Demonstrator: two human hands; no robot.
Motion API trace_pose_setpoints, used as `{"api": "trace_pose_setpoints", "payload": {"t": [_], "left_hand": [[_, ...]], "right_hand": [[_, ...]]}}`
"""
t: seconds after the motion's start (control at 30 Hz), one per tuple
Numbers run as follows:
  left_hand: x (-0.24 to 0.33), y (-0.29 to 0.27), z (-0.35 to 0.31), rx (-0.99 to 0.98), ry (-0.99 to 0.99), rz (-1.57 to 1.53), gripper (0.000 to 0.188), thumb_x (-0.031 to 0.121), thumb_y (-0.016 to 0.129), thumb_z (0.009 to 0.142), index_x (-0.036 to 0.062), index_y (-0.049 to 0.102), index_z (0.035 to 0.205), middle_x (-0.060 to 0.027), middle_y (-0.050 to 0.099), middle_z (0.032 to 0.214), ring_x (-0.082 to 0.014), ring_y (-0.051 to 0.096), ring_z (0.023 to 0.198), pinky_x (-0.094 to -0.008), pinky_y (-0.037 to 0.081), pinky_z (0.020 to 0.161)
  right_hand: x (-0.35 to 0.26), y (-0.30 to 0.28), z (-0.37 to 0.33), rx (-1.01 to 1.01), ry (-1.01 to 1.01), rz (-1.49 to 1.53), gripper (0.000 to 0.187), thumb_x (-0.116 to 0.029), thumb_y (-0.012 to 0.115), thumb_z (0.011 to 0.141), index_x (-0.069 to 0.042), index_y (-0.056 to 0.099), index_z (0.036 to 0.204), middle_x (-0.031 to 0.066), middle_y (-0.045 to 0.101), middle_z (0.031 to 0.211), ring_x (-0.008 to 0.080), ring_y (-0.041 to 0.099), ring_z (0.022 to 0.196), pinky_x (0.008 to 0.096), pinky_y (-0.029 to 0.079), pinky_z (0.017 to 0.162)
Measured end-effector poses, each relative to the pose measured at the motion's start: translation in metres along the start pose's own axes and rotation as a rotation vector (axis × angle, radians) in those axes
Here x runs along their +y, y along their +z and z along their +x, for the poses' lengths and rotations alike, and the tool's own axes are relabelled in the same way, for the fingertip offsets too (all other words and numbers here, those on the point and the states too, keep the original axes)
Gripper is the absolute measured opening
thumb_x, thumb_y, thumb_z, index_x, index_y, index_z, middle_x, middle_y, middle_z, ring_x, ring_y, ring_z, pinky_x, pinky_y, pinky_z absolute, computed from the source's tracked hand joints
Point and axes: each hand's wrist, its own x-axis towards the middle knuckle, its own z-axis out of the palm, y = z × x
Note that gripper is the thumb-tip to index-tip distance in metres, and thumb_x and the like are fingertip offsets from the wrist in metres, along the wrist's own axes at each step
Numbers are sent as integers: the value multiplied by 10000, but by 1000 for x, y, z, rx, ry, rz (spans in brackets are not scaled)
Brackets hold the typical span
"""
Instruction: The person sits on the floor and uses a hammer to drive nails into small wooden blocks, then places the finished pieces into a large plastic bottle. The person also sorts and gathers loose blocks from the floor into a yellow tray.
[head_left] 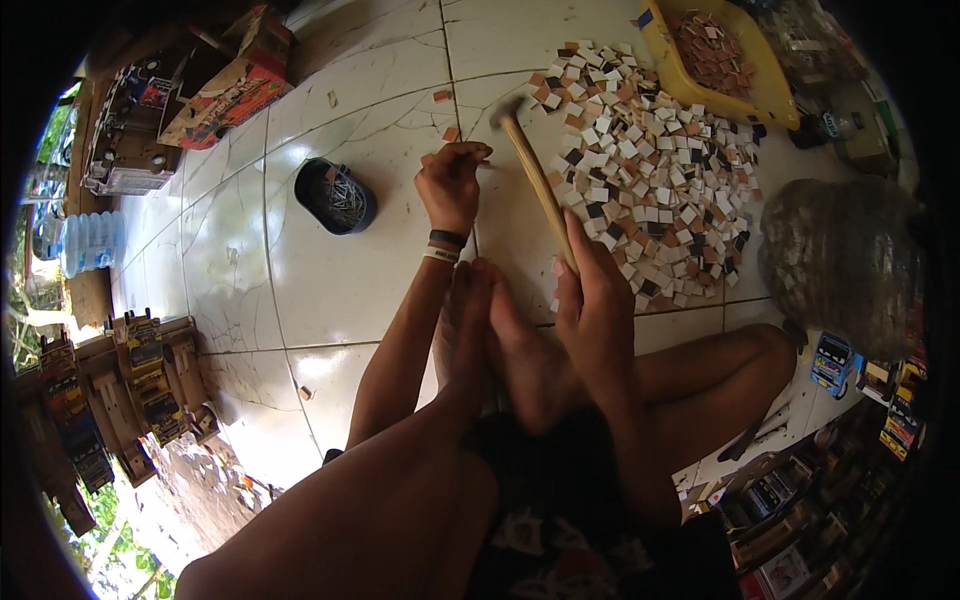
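Note:
My right hand [595, 305] is closed round the wooden handle of a hammer [540, 185], whose dark metal head is raised to the far left of the grip. Left of the hammer head, my left hand [450, 190] is pinched closed over the floor. What its fingertips hold, if anything, is too small to make out. Just beyond it lies a small reddish-brown piece [451, 134]. To the left stands a dark oval tub [358, 212] holding many thin nails. A wide heap of small square pieces [650, 180], white, brown and black, spreads to the right of the hammer.
A yellow tray [655, 65] with reddish-brown pieces stands at the far right, above a full clear plastic bag [835, 265]. Toy wooden trucks [130, 385] line the left, near a clear bottle [92, 243] and a cardboard box [225, 110]. My bare feet [520, 360] rest between my arms.

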Motion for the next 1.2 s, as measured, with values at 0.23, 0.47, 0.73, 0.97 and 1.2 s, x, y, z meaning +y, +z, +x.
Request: {"api": "trace_pose_setpoints", "payload": {"t": [0.23, 0.47, 0.73, 0.97, 1.2], "left_hand": [[13, -6, 0, 30, 93, 115, 70, -4, 741, 906, 59, 770, 909, -64, 804, 834, -192, 758, 715, -296, 564, 698], [7, -4, -4, 33, 20, 54, 72, -26, 730, 899, 40, 757, 911, -92, 785, 794, -189, 738, 679, -299, 550, 667], [16, -7, -4, 44, 64, 82, 111, -17, 743, 896, 62, 775, 967, -86, 789, 823, -200, 728, 689, -314, 558, 721], [11, -9, -5, -17, 45, 70, 133, -16, 765, 911, 11, 783, 1040, -105, 813, 1017, -129, 747, 878, -280, 572, 797], [6, -9, -14, 32, -85, 25, 62, 11, 759, 919, 27, 790, 970, -65, 799, 841, -112, 706, 719, -275, 551, 711]], "right_hand": [[-9, -5, 17, -214, 7, -167, 713, -41, 582, 1001, -193, 343, 1655, 221, 660, 821, 390, 705, 723, 485, 556, 624], [0, 2, 8, -204, 1, -135, 737, -31, 563, 988, -211, 326, 1662, 228, 650, 820, 412, 693, 708, 504, 558, 631], [6, 1, 4, -194, 27, -161, 730, -58, 553, 995, -232, 320, 1665, 231, 654, 809, 433, 692, 724, 530, 556, 653], [7, 1, 0, -174, 63, -96, 703, -63, 556, 1003, -202, 339, 1657, 223, 660, 815, 411, 694, 720, 507, 559, 656], [3, 3, 1, -174, 16, -95, 715, -56, 569, 993, -195, 343, 1656, 222, 644, 787, 412, 686, 698, 512, 548, 634]]}}
